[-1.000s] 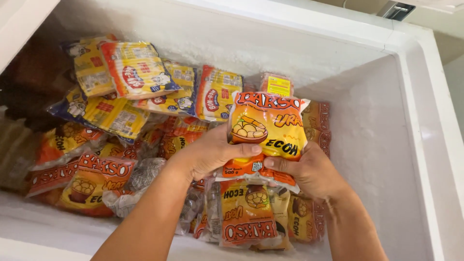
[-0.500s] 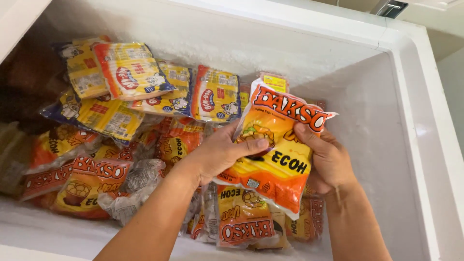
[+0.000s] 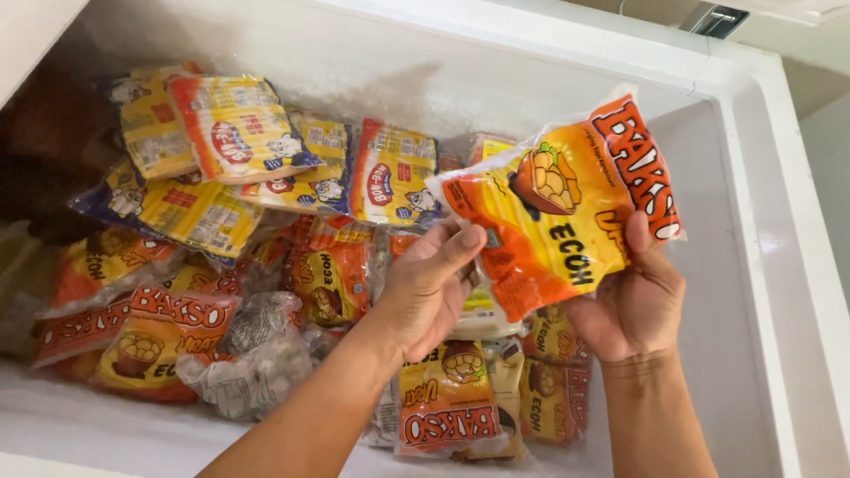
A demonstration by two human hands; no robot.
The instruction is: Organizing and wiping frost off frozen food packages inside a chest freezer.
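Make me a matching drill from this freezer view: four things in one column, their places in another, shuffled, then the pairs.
1. orange packet
2. clear bag
3. yellow sausage packs
4. left hand

A. stacked at the back left
B. held up in both hands
C. lying at the front left, on the orange packets
D. gripping the packet's lower left edge

Pairs: 1-B, 2-C, 3-A, 4-D

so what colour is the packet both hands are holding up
Orange and yellow plastic packet, red lettering; head view shows it.
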